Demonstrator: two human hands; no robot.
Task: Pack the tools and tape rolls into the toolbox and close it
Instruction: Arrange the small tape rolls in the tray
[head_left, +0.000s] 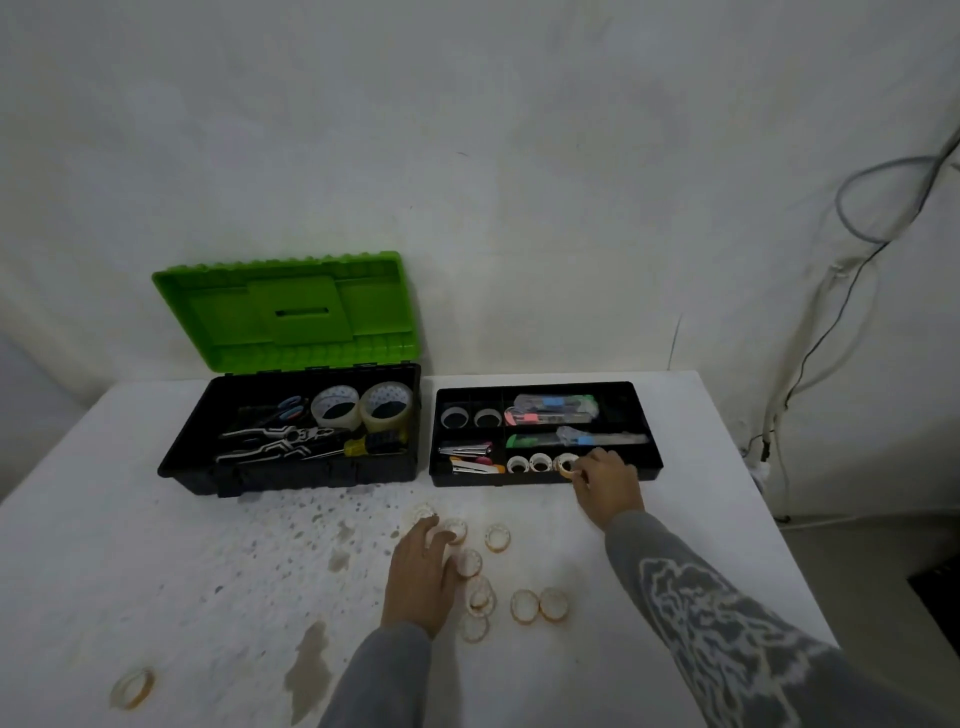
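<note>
Right now the toolbox (291, 473) stands open at the left centre of the frame on a stained white table (156, 545), with its green lid (291, 312) tipped back towards the wall. Inside its black base lie two big tape rolls (387, 408) at the back right, scissors (288, 408) to their left, and pliers (275, 441) and a yellow-handled screwdriver (363, 445) nearer the front. Just to the right of the toolbox, apart from it, sits a black divided tray (540, 480) holding cutters (550, 408) in its upper compartments and staplers (467, 457) at its lower left. The right hand (608, 488) reaches over the tray's front edge and pinches a small tape roll (566, 464) between thumb and fingers, in the front compartment beside two more rolls (527, 462) standing on edge. The left hand (421, 571) lies palm down at the lower centre of the frame, fingers stretched out and relaxed, their tips resting on one of the loose tape rolls (523, 605) scattered on the table below the tray; it grips nothing. A lone roll (132, 688) lies well apart at the lower left of the frame. Both arms wear grey sleeves. Cables (810, 364) hang down the wall at the right edge.
</note>
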